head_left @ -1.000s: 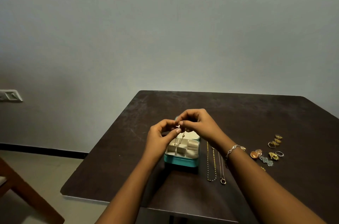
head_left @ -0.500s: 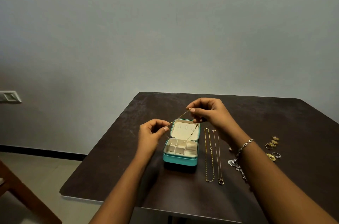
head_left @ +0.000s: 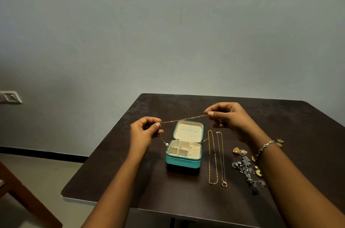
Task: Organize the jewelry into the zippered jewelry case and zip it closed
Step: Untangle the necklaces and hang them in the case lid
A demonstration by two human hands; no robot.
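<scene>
Home room: dark table (head_left: 186, 199), wall switch (head_left: 10, 97)

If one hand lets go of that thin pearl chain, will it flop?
Probably flop: the chain runs straight only between the left hand and right hand pinching it, while its lower loop sags. It looks very fine, so likely light and tangle-prone.

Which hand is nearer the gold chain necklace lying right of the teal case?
Right. The right hand, pinching a thin beaded chain, is just beyond the far end of the gold chain necklace; the left hand is across the teal jewelry case.
</scene>
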